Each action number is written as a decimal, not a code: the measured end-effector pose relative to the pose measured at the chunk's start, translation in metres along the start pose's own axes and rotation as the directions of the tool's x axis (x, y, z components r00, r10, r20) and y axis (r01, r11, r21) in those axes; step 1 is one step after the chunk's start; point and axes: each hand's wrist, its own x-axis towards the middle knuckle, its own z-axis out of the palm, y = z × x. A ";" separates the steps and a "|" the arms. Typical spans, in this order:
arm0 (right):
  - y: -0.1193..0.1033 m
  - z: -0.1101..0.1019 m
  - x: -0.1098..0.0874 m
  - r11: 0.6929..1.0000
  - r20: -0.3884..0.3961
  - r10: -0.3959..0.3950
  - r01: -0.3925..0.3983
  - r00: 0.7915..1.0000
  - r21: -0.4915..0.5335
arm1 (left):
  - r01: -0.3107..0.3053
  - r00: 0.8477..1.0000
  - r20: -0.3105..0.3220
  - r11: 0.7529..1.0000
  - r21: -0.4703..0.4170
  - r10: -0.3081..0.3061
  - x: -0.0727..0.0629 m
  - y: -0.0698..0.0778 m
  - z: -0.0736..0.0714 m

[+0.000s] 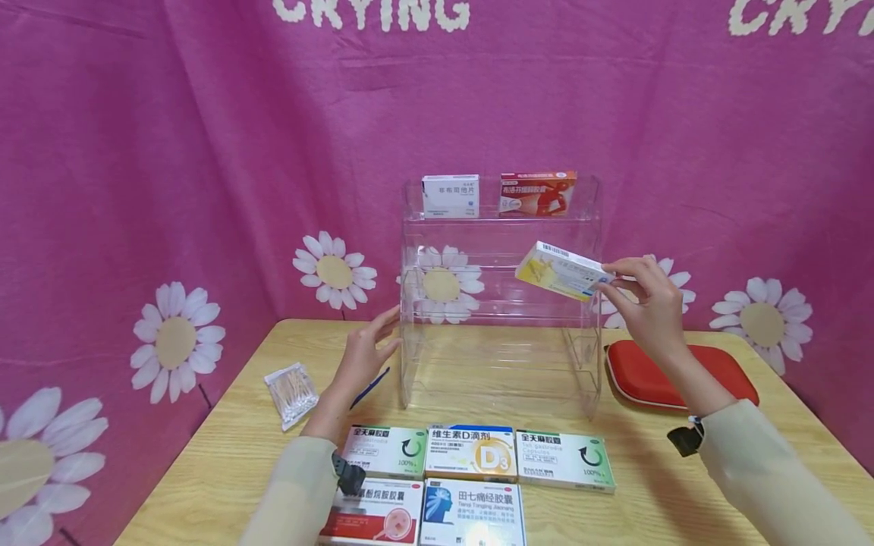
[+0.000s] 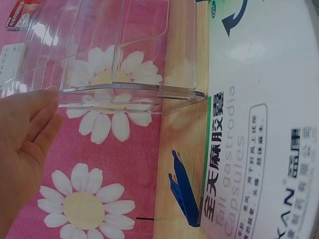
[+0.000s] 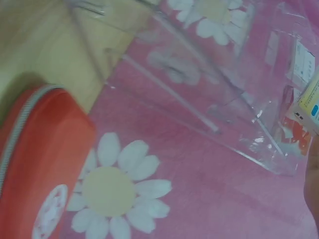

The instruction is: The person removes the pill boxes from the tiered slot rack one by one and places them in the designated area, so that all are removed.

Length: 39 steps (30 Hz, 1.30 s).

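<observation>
My right hand (image 1: 645,303) pinches the right end of a yellow-and-white medicine box (image 1: 563,271), tilted in the air before the upper tiers of a clear acrylic display rack (image 1: 501,364). In the right wrist view only an end of that medicine box (image 3: 310,104) shows at the right edge. My left hand (image 1: 365,353) has its fingers extended and touches the rack's left side panel; in the left wrist view its fingertips (image 2: 50,94) lie at the panel's edge. On the top tier stand a white medicine box (image 1: 451,197) and a red-orange medicine box (image 1: 537,195).
Several medicine boxes lie flat in two rows before the rack, among them a vitamin D box (image 1: 471,453). A bag of cotton swabs (image 1: 292,394) and blue tweezers (image 2: 184,191) lie left. A red zippered case (image 1: 683,373) sits right. A pink curtain (image 1: 355,114) hangs behind.
</observation>
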 end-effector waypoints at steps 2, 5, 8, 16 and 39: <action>0.003 -0.006 -0.007 1.000 0.002 -0.015 0.015 1.000 -0.005 | 0.001 1.000 0.002 1.000 -0.004 -0.001 0.000 0.000 0.000; 0.006 -0.016 -0.018 0.999 0.010 -0.019 0.019 1.000 -0.030 | 0.005 1.000 0.006 1.000 -0.009 -0.005 0.001 0.001 0.000; 0.007 -0.025 -0.029 0.997 0.015 -0.023 0.024 1.000 -0.073 | 0.005 1.000 0.006 1.000 -0.003 -0.005 0.001 0.001 0.000; 0.012 -0.054 -0.060 0.989 0.083 -0.022 0.034 0.996 -0.144 | 0.001 1.000 0.001 1.000 0.001 -0.001 0.001 0.001 0.000; 0.026 -0.119 -0.137 0.989 0.283 0.029 0.013 0.959 -0.147 | 0.029 0.999 0.015 1.000 0.013 -0.029 -0.001 0.001 0.000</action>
